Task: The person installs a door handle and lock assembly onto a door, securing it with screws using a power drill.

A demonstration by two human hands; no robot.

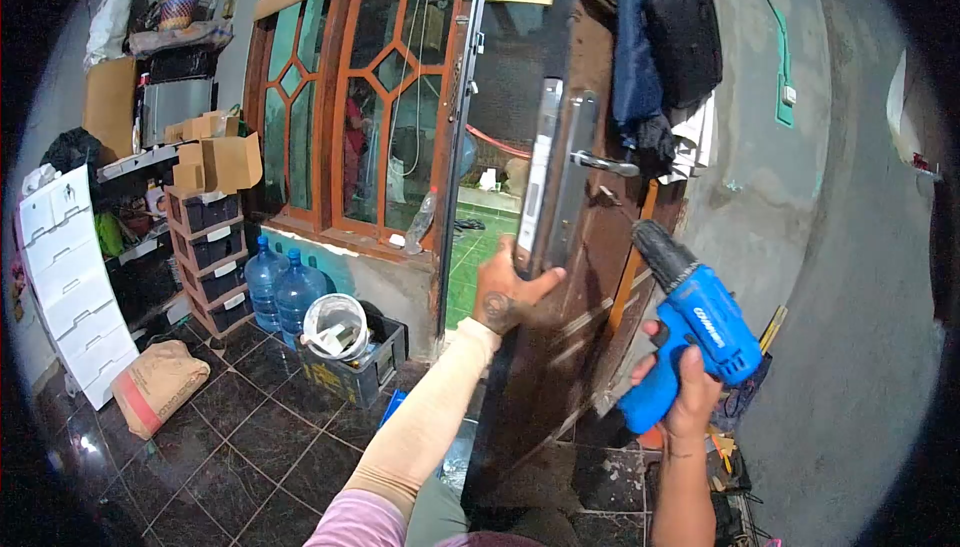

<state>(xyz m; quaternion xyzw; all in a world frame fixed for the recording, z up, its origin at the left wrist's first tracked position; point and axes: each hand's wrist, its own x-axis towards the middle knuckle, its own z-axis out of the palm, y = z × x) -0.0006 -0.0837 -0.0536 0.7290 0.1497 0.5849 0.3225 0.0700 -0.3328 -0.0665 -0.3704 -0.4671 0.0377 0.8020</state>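
My left hand grips the edge of a brown door, thumb against its face and fingers wrapped round the edge. Above it, a metal lock plate runs along the door edge. A lever handle sticks out from the door's face. My right hand is closed round the grip of a blue cordless drill. The drill's black chuck points up and left, its bit close to the door's face just below the lever handle.
Through the doorway shows a green tiled floor. Left of it are a wooden-framed window, blue water jugs, a grey crate with a white bucket, and a paper sack. A black backpack hangs at the door's upper right.
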